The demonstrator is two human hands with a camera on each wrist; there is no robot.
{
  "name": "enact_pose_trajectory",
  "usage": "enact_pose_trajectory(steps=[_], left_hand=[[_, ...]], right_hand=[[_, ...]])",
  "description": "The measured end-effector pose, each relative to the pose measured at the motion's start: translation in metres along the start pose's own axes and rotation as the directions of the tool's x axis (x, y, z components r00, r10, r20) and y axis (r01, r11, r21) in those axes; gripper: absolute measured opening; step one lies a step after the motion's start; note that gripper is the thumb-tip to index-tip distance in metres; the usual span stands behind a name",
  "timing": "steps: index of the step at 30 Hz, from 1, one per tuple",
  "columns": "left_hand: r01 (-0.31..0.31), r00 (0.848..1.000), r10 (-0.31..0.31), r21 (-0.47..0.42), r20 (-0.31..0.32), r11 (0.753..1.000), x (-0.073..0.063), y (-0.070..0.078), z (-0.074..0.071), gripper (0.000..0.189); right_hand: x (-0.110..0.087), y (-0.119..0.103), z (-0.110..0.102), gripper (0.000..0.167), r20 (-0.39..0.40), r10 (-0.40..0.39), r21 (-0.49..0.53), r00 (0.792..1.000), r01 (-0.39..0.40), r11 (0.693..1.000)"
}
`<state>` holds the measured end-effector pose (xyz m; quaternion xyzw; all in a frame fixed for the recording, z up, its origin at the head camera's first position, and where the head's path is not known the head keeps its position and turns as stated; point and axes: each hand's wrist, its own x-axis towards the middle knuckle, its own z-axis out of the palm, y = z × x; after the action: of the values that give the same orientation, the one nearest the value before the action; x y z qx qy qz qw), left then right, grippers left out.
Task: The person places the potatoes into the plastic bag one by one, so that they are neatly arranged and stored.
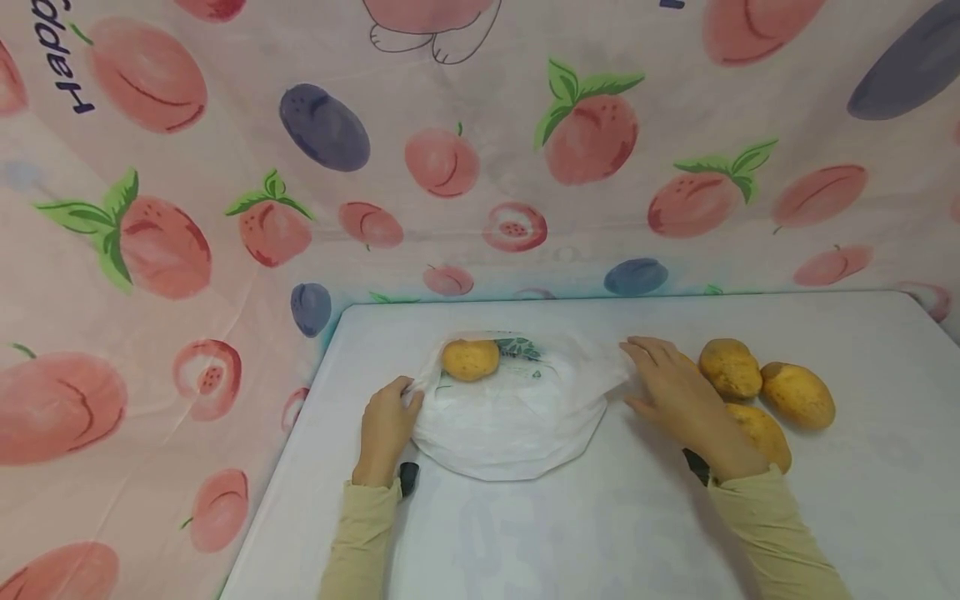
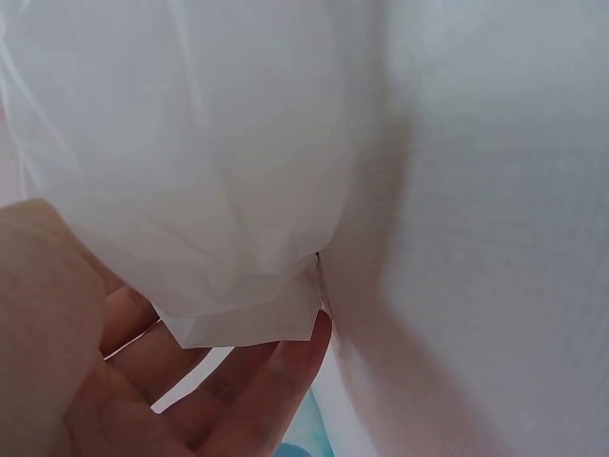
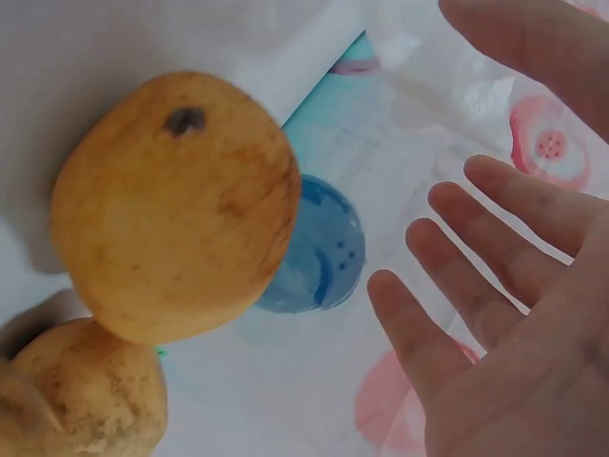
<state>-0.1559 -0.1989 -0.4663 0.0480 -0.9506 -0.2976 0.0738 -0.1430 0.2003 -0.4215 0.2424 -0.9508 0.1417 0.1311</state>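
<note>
From my end, the biggest thing in view is the fruit-print cloth (image 1: 450,108) standing behind and to the left of the work; I see no trouble coming from it. Next is the white table (image 1: 525,542); round things could roll on its bare top if knocked.

The white plastic bag (image 1: 517,450) lies spread on it, mouth open. I judge it the weak point: the film looks thin, so a hard pull could tear it, and a slack rim could fold over the opening.

The right hand (image 1: 671,400) has its fingers straight and spread, gripping nothing; its fingertips are at the bag's right edge, though I cannot tell whether they touch. With no grip there, that side could sag shut. The left hand (image 1: 386,429) is curled at the opposite edge, holding plastic between thumb and fingers; a one-sided tug from it could drag the bag askew.

The loose potatoes (image 1: 798,396) sit bunched beside the right forearm, which passes over the nearest potato (image 1: 765,432). A careless sweep of that arm could send them rolling apart.

Smallest of these is the bagged potato (image 1: 470,360), inside the mouth toward the far left. It sits near the rim, so I'd worry that lifting the bag there could tip it out.
</note>
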Motion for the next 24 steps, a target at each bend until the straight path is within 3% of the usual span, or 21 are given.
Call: enact_pose_trajectory(steps=[6, 24], left_hand=[[0.001, 1.000, -0.001, 0.000, 0.002, 1.000, 0.000, 0.000, 0.000, 0.030], [0.002, 1.000, -0.002, -0.001, 0.001, 1.000, -0.001, 0.001, -0.001, 0.030]], right_hand=[[-0.004, 0.007, -0.002, 0.069, 0.068, 0.043, 0.008, 0.997, -0.044, 0.999], [-0.013, 0.025, 0.003, 0.059, 0.148, 0.089, -0.007, 0.985, -0.089, 0.996]])
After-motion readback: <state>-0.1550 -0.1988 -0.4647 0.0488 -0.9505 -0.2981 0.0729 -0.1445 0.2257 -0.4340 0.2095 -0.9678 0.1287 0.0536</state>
